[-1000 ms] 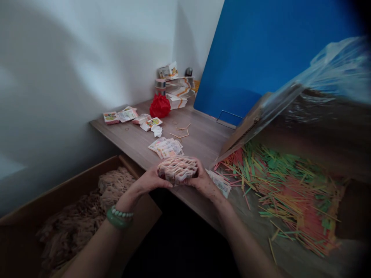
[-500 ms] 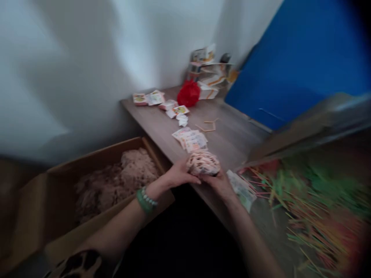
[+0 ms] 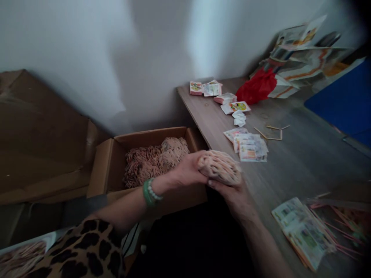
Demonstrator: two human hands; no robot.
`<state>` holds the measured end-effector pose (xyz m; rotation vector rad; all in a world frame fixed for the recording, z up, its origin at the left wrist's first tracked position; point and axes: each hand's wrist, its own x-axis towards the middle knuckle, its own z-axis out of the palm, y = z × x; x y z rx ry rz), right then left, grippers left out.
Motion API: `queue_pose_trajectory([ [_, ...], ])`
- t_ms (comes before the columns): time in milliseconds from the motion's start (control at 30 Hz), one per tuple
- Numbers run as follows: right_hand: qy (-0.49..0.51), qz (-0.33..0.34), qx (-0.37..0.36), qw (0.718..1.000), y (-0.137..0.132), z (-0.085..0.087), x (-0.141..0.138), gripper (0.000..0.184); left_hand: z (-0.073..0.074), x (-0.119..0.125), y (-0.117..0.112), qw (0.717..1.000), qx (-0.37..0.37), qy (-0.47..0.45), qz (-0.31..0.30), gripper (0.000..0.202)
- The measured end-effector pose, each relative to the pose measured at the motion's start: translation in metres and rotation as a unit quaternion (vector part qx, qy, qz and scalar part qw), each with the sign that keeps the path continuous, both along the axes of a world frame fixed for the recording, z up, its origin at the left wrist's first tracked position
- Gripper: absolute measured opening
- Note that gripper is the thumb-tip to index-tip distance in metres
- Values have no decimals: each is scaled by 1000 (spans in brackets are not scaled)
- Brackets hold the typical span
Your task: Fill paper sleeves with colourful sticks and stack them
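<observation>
A rounded bundle of pale pink strands (image 3: 219, 167) is held between my two hands, just off the table's near edge. My left hand (image 3: 189, 168) wraps its left side, fingers closed. From the right and below, my right hand (image 3: 236, 195) grips it with the thumb on the near side. Left of the hands stands an open cardboard box (image 3: 150, 133) with pinkish strands (image 3: 143, 164) and a similar rounded bundle (image 3: 174, 148) inside. Printed flat packets (image 3: 251, 146) lie fanned on the table right of the held bundle. What the strands are made of is unclear.
The grey table (image 3: 292, 166) bears small printed boxes (image 3: 195, 88), a red plastic bag (image 3: 256, 87), crumpled white paper (image 3: 239, 118), thin bent sticks (image 3: 274, 138) and stacked packets (image 3: 304, 229). A blue panel (image 3: 342, 104) stands right. A large carton (image 3: 43, 135) stands left.
My view has swung left, so the table things sit farther right and more of the cardboard box and large carton show. Both hands still hold the bundle.
</observation>
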<state>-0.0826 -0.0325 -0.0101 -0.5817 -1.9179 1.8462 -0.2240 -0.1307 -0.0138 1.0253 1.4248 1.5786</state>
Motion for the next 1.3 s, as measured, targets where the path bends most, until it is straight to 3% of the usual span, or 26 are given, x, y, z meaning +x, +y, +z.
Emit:
queue_pose_trajectory([
  [100, -26, 88, -17, 996, -15, -5, -39, 71, -9, -48, -37, 998, -26, 10, 48, 62],
  [167, -50, 99, -13, 994, -19, -14, -54, 76, -20, -78, -61, 996, -39, -9, 82, 71],
  [233, -72, 83, 14, 994, -16, -22, -56, 68, -36, -106, -83, 989, -38, -33, 142, 73],
  [300, -87, 66, 66, 992, -8, -25, -46, 52, -57, -132, -102, 977, -52, -45, 201, 72],
  [400, -93, 25, 192, 977, 17, -17, -16, 31, -91, -168, -122, 954, -138, -42, 262, 63],
  [533, -104, -65, 378, 917, 57, -5, 27, 25, -123, -202, -126, 938, -222, 0, 266, 50],
  [667, -138, -77, 407, 900, 79, -15, 50, 29, -144, -215, -109, 930, -296, 74, 203, 41],
  [833, -129, -49, 429, 893, 79, -38, 51, 26, -168, -216, -78, 925, -333, 113, 146, 34],
  [1000, -129, -50, 436, 889, 76, -39, 49, 24, -169, -220, -54, 906, -362, 192, 102, 42],
  [1133, -128, -51, 432, 891, 76, -37, 50, 21, -162, -217, -55, 865, -413, 270, 95, 48],
  [1300, -123, -47, 431, 893, 77, -39, 51, 19, -167, -206, -66, 795, -479, 343, 143, 36],
])
